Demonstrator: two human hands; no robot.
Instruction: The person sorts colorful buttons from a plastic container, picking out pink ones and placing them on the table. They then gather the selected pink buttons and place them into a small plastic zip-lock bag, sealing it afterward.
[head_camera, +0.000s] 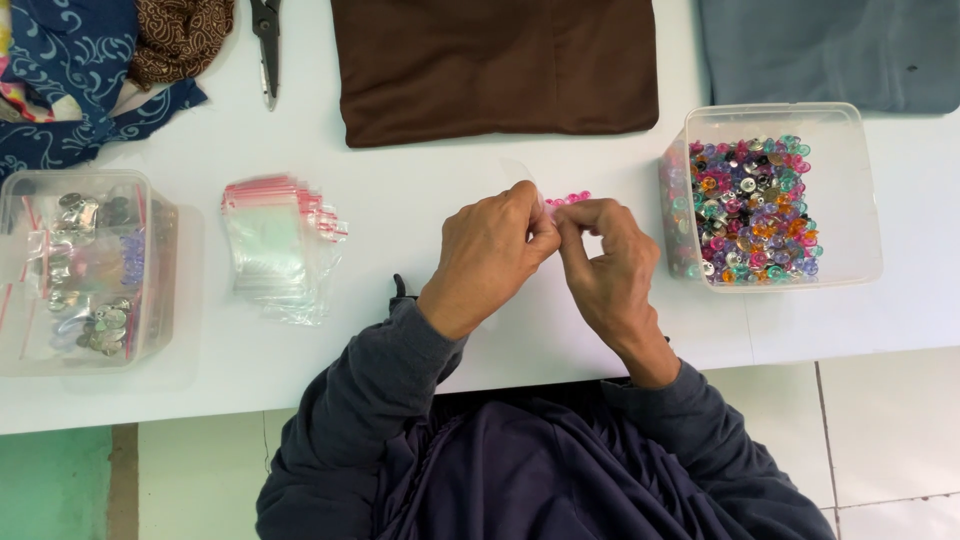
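Here the left hand (492, 255) and right hand (607, 262) meet fingertip to fingertip above the white counter (420, 200), both pinched on a small clear bag (535, 185) with pink buttons (566, 199) showing at its edge. A clear tub of coloured buttons (760, 205) sits just right; a stack of empty zip bags (277, 245) lies left

Just one view here, a head cam looking pretty much straight down at the white worktop (420, 210) from close above. The wearer's lap fills 6 o'clock, the worktop's far side runs toward 12, and floor tiles (880, 440) show at 4 o'clock.
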